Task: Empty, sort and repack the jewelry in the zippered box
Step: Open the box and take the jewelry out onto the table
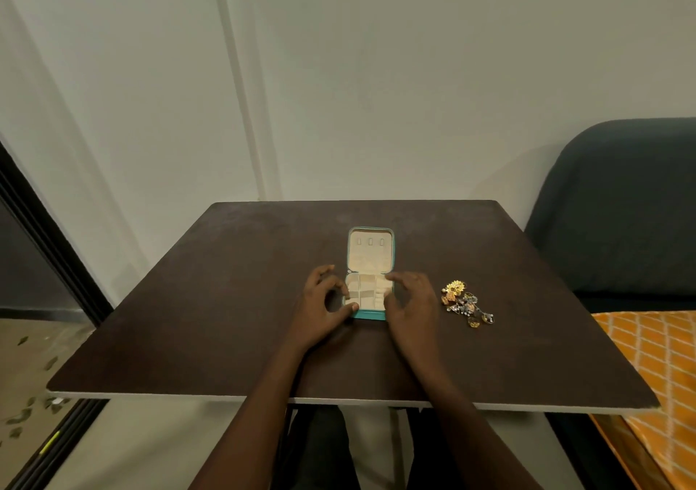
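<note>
Spanning the view: dark brown table [226, 320] with a pale front edge, set against a plain light wall [414, 75].
Seat: dark upholstered chair [621, 207] at the table's right side; an orange patterned cloth [647, 357] lies below it.
Zippered box: teal jewelry box [370, 273] lying open at the table's centre — lid folded back flat away from the person, cream lining exposed.
Lid interior: three small slots in a row near the far edge.
Tray interior: cream compartments split by dividers; no contents can be made out.
Left hand [324, 308]: curled around the tray's left wall, thumb on the near left corner — grasping the box.
Right hand [410, 305]: fingers bent over the tray's right wall, covering that side; whether they clamp it or only rest there cannot be told.
Jewelry pile [467, 304]: gold and silver pieces heaped on the table to the right of the box, near the right hand but apart from it.
</note>
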